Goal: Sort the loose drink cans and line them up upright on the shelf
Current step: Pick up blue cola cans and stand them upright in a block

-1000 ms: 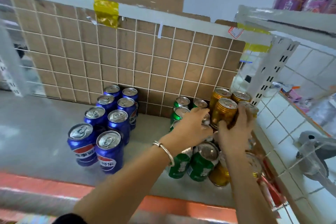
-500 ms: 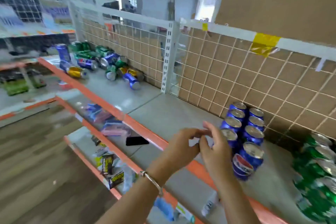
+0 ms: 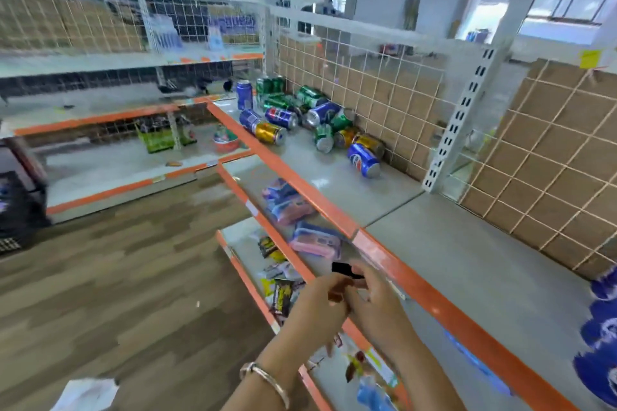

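Listener: Cans, where are they?

Onlooker: Far along the grey shelf (image 3: 450,243), left of middle. A loose heap (image 3: 310,117) lies against the wire-grid back (image 3: 367,77), mostly on their sides, with blue, green and gold mixed. One blue can (image 3: 244,95) and a few green cans (image 3: 270,85) stand upright at the far end.

Listener: Any brands?

Onlooker: The blue ones carry the red, white and blue Pepsi roundel. It is clearest on the fallen Pepsi can (image 3: 364,160) nearest us, just beside a gold can (image 3: 369,143). Lettering on the green and gold cans is too blurred to read.

Listener: And the hands?

Onlooker: Low in the middle, by the shelf's orange edge (image 3: 434,294), well apart from the heap. The left hand (image 3: 320,300), with a metal bangle (image 3: 267,377) on its wrist, meets the right hand (image 3: 380,307) fingertip to fingertip, fingers curled toward each other. Blur hides whether they pinch anything.

Listener: Further right?

Onlooker: More blue cans (image 3: 601,327) sit at the shelf's right end, smeared by motion. I cannot tell whether they stand upright.
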{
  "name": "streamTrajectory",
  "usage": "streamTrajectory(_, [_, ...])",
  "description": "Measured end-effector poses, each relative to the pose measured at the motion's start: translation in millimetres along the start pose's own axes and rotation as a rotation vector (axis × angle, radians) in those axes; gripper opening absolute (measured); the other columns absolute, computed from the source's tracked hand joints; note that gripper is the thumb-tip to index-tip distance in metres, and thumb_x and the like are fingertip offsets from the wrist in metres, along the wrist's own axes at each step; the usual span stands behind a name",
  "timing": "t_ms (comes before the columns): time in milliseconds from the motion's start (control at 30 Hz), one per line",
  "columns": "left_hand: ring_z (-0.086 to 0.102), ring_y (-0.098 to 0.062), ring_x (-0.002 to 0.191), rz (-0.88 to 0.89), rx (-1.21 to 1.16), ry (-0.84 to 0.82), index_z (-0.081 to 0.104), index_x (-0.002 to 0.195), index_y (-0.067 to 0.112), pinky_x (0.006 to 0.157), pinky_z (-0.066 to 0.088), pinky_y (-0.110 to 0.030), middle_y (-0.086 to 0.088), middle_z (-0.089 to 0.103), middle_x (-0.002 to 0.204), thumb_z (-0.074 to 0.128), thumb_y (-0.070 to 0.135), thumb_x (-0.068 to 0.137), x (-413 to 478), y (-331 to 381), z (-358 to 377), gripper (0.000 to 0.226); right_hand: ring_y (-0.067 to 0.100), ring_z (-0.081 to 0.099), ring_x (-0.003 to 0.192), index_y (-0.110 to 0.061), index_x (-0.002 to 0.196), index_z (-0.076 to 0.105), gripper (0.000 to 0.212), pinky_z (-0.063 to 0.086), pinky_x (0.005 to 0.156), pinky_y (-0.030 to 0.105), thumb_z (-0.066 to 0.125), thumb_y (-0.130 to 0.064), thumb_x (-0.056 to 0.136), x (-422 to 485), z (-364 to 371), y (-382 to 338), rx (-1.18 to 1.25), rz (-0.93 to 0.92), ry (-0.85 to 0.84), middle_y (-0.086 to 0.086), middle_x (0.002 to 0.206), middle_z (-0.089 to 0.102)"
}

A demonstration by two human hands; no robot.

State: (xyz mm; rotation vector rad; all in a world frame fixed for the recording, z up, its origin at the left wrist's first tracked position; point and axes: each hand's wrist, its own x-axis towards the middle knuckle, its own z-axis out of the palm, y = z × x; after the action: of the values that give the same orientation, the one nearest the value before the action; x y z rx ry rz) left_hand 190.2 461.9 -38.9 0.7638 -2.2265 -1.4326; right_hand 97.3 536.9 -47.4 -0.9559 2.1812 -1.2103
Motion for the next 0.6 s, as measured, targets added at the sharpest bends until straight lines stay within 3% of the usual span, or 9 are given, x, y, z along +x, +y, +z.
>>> streamTrajectory(133, [0.058, -0.003, 0.071, -0.059, -0.016, -0.023, 0.065, 0.092, 0.029, 0.076, 0.050, -0.026, 0.018, 0.063, 0.074, 0.051, -0.004, 0.079, 43.3, -15.2, -7.1, 0.038, 0.006, 0.056, 0.106, -0.036, 0.108, 0.053, 0.035, 0.042, 0.092, 0.020, 0.066, -0.014, 0.084, 51.3, 0.2, 4.1, 0.004, -0.004, 0.036, -0.014, 0.112, 0.056])
streamTrajectory(233, [0.058, -0.004, 0.077, -0.064, -0.014, -0.066, 0.064, 0.098, 0.029, 0.083, 0.049, -0.026, 0.015, 0.063, 0.081, 0.056, 0.005, 0.077, 85.7, -25.6, -16.5, 0.033, -0.001, 0.056, 0.092, -0.036, 0.099, 0.054, 0.041, 0.038, 0.075, 0.004, 0.071, -0.004, 0.079, 101.2, -1.5, 6.5, 0.051, -0.008, 0.072, -0.011, 0.102, 0.057])
streamTrajectory(333, [0.057, 0.007, 0.075, -0.085, -0.036, -0.070, 0.061, 0.101, 0.031, 0.081, 0.046, -0.015, 0.018, 0.059, 0.083, 0.056, 0.006, 0.079, 133.6, -37.8, -34.7, 0.034, 0.015, 0.051, 0.105, -0.021, 0.124, 0.053, 0.047, 0.037, 0.085, 0.019, 0.071, -0.025, 0.081, 156.8, -7.3, 7.0, 0.088, 0.016, 0.098, 0.001, 0.118, 0.048])
streamTrajectory(400, [0.056, 0.007, 0.073, -0.119, -0.039, -0.056, 0.059, 0.103, 0.025, 0.073, 0.043, -0.007, 0.016, 0.057, 0.084, 0.054, -0.002, 0.084, 159.9, -44.5, -49.4, 0.034, 0.014, 0.045, 0.109, -0.019, 0.132, 0.049, 0.049, 0.036, 0.089, 0.025, 0.065, -0.019, 0.086, 191.2, -13.8, 7.3, 0.108, 0.042, 0.146, 0.000, 0.124, 0.042])
streamTrajectory(500, [0.055, 0.000, 0.078, -0.167, -0.099, 0.032, 0.055, 0.092, 0.031, 0.071, 0.044, -0.007, 0.010, 0.058, 0.088, 0.054, -0.004, 0.086, 206.4, -53.7, -71.0, 0.036, 0.021, 0.047, 0.113, -0.014, 0.135, 0.046, 0.053, 0.040, 0.096, 0.036, 0.064, -0.010, 0.086, 248.4, -26.4, -3.6, 0.118, 0.063, 0.227, 0.004, 0.126, 0.044])
streamTrajectory(600, [0.054, 0.000, 0.080, -0.203, -0.118, 0.121, 0.057, 0.097, 0.025, 0.067, 0.045, -0.005, 0.003, 0.058, 0.092, 0.053, -0.005, 0.086, 242.6, -64.5, -93.1, 0.032, 0.029, 0.056, 0.106, -0.016, 0.122, 0.053, 0.053, 0.045, 0.091, 0.044, 0.070, -0.023, 0.072, 297.7, -31.6, -5.5, 0.121, 0.113, 0.308, 0.006, 0.114, 0.057])
